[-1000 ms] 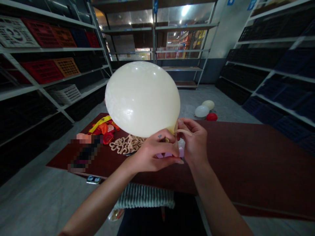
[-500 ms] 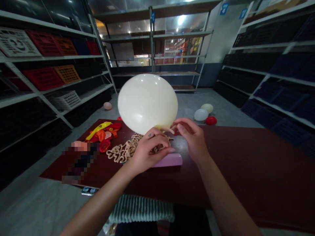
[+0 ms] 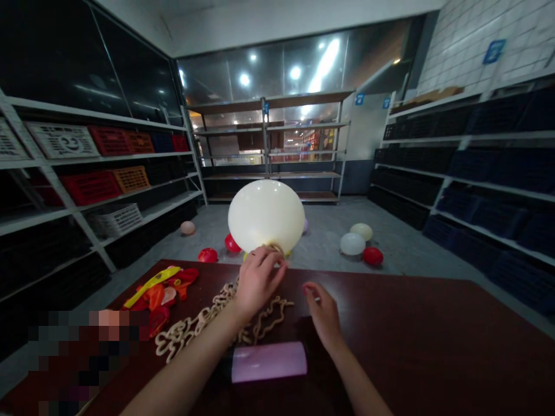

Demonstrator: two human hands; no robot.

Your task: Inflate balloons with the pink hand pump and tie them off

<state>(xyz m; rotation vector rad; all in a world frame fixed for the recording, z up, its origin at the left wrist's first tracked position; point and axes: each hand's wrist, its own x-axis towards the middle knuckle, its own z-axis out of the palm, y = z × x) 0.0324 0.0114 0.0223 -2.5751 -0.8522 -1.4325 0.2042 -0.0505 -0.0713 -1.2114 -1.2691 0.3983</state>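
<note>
A large cream balloon [image 3: 266, 214] stands beyond the table's far edge, its underside at the fingers of my left hand [image 3: 260, 280]. Those fingers are closed at its neck, where a small tan loop shows; the exact grip is partly hidden. To the right, my right hand [image 3: 323, 315] is over the table, apart from the balloon, its fingers loosely curled with a gap and nothing visible between them. A tangled beige cord [image 3: 184, 332] lies under and left of my left forearm. Closer to me is a smooth lilac oblong object [image 3: 269, 363].
Limp red, orange and yellow balloons [image 3: 156, 292] lie on the left of the dark red table [image 3: 399, 323]. Inflated balloons, among them a white one [image 3: 352, 244] and a red one [image 3: 373, 256], are on the floor. Shelves with crates [image 3: 91, 188] line the sides.
The view has tilted up. My left hand has moved forward with the balloon, farther from me. My right hand has come away from the balloon's neck and dropped lower. The lilac object is now fully uncovered.
</note>
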